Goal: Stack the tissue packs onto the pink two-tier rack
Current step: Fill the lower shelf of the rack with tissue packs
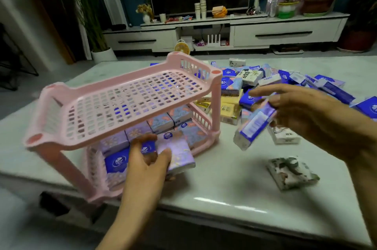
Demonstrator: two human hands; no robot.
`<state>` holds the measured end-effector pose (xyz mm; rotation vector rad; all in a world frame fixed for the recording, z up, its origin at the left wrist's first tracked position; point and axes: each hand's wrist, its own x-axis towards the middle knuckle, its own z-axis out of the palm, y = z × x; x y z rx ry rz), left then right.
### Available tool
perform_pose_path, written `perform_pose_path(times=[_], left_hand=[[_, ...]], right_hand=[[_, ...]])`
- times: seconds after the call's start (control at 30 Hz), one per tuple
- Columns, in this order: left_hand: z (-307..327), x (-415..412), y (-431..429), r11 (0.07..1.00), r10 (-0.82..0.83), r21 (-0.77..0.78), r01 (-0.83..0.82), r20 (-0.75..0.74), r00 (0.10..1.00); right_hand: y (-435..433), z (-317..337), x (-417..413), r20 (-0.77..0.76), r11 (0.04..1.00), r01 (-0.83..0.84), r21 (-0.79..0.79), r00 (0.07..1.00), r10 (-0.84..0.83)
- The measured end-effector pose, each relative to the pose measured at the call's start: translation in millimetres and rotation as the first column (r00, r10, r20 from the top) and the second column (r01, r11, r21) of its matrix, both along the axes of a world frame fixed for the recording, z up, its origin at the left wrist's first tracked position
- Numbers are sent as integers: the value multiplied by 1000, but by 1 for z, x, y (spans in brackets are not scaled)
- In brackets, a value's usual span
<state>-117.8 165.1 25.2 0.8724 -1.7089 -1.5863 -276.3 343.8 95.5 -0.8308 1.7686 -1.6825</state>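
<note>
Gripping a blue-fronted tissue pack point(148, 147) between thumb and curled fingers, our left hand point(145, 165) reaches into the front of the lower tier of the pink two-tier rack point(122, 104). Our right hand point(306, 119) pinches a tilted blue-and-white pack point(255, 125) in the air just right of the rack, blurred. On the lower tier we see rows of lilac and blue packs point(163, 123). A loose heap of packs point(265, 78) covers the pale table point(214, 188) beyond, and a floral pack point(292, 172) lies alone nearer us.
</note>
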Motion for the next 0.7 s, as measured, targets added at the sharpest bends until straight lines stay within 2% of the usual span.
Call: perform_pose_path(times=[0.07,0.17,0.23,0.33,0.4,0.47,0.57,0.63,0.7], left_hand=[[-9,7,-8,975,86,-211,-75,42,995],[-18,20,-19,901,155,-419,-107,82,984],[-20,28,-24,855,190,-504,-120,89,978],[-23,38,-28,763,270,-630,-144,109,957],[-27,43,-28,696,294,-714,-81,180,939],[-28,46,-25,719,300,-695,-8,299,906],[-30,47,-24,665,387,-746,15,362,848],[-35,43,-26,586,465,-808,66,402,789],[-40,40,-27,532,505,-839,115,424,752]], right_hand=[[-17,0,17,-8,997,-78,9,997,79],[-54,-18,49,-124,997,-55,47,990,61],[-75,-34,67,-188,1000,29,-11,982,-30],[-101,-58,79,-237,962,214,-172,939,-251],[-114,-73,83,-383,930,275,-245,854,-353],[-122,-87,86,-595,928,270,-255,713,-371],[-129,-102,92,-773,964,203,-171,580,-259],[-130,-109,96,-842,975,180,-129,499,-204],[-128,-113,100,-878,983,169,-77,456,-147]])
